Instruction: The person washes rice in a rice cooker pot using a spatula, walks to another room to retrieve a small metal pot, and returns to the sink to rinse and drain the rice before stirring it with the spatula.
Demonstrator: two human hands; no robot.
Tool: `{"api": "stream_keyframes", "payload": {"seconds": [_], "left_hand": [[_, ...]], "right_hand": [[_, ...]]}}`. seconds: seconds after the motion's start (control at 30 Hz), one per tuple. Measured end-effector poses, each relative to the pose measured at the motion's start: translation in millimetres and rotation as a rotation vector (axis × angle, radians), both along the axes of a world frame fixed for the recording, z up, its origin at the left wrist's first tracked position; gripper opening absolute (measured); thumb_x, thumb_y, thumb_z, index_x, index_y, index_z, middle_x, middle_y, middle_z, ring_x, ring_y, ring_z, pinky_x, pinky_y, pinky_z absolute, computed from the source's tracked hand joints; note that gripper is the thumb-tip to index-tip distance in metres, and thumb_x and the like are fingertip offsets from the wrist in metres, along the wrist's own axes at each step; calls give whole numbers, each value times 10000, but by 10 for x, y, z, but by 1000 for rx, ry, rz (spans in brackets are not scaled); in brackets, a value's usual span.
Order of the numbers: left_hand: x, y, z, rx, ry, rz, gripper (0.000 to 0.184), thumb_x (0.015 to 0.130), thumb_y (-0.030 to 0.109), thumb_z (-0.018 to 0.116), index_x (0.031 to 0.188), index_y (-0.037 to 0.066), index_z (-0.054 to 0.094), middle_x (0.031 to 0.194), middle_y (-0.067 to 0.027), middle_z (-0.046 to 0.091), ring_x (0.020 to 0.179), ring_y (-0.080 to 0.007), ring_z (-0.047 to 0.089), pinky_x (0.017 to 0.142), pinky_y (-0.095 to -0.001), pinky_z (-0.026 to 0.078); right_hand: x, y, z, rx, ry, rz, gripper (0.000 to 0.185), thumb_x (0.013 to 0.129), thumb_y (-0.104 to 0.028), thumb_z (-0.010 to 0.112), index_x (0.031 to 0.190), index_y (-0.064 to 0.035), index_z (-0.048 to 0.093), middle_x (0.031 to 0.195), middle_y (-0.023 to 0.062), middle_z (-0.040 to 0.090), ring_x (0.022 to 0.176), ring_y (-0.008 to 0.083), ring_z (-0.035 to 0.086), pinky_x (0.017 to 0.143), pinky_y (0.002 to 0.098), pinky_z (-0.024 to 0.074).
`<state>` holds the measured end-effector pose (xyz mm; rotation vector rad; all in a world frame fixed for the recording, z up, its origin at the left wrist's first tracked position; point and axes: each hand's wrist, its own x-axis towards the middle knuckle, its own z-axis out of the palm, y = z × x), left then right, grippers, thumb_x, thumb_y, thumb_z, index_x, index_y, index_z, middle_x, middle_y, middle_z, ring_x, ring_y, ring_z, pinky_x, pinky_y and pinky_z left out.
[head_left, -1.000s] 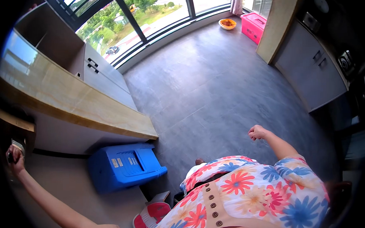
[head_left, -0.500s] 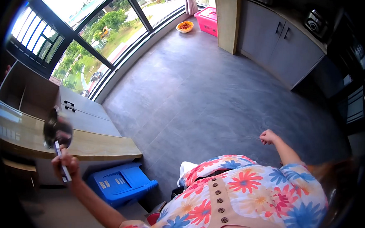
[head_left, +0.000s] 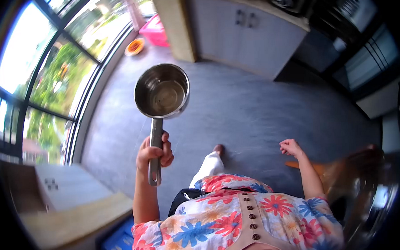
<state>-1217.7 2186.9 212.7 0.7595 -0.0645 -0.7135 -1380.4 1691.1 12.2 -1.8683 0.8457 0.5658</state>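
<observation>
My left hand (head_left: 155, 153) is closed round the long metal handle of a small steel saucepan (head_left: 142, 98). The pan is held out in front of my body above the floor, its opening facing up toward me and its metal inside visible. My right hand (head_left: 291, 148) hangs out to the right over the floor with the fingers curled in, and no object shows in it.
Grey floor (head_left: 234, 106) stretches ahead. Along the left run tall windows and a wooden counter edge (head_left: 88, 219), with a blue bin (head_left: 120, 242) below. A yellow bowl (head_left: 134, 47) and pink box (head_left: 155, 32) sit far off, near a grey cabinet (head_left: 245, 39).
My left hand has carried the saucepan from beside the left counter to the right, in front of me. The view has turned right, and a foot now shows stepping forward.
</observation>
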Motion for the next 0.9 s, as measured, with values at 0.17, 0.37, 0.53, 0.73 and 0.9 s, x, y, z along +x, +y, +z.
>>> {"api": "stream_keyframes", "payload": {"seconds": [0.17, 0.37, 0.53, 0.73, 0.9], "left_hand": [[1001, -1315, -144, -14, 49, -364, 320, 604, 9, 502, 919, -2, 442, 547, -117, 486, 400, -171, 416, 399, -287, 314], [1670, -3031, -249, 64, 122, -682, 331, 606, -1, 508, 933, 10, 456, 581, -106, 496, 441, -185, 447, 434, -295, 329], [1821, -4458, -365, 7, 151, -813, 366, 595, 15, 490, 957, 4, 432, 540, -118, 462, 396, -176, 380, 400, -300, 301], [1893, -6022, -348, -139, 206, -930, 338, 660, 30, 552, 977, 1, 440, 617, -108, 507, 488, -168, 480, 445, -267, 361], [2045, -7046, -294, -117, 199, -963, 376, 673, 20, 529, 1022, -36, 400, 604, -121, 472, 456, -167, 439, 422, -284, 351]], "right_hand": [[-562, -741, -45, 20, 21, -276, 192, 865, -195, 545, 968, -49, 616, 757, 31, 632, 574, 87, 588, 437, 210, 421], [-1422, -803, -292, 144, 177, -622, 217, 855, -245, 574, 952, -56, 617, 800, 38, 646, 665, 128, 624, 488, 266, 463], [-1437, -1193, -481, 247, 164, -736, 300, 825, -322, 601, 963, -56, 617, 795, 42, 644, 644, 131, 628, 502, 249, 455], [-1003, -2787, -455, 255, 33, -653, 293, 835, -322, 597, 937, -49, 627, 737, 33, 630, 622, 110, 606, 491, 232, 442], [-219, -4557, -364, 186, -50, -610, 196, 872, -212, 555, 947, -38, 603, 769, 41, 630, 615, 110, 586, 501, 234, 452]]}}
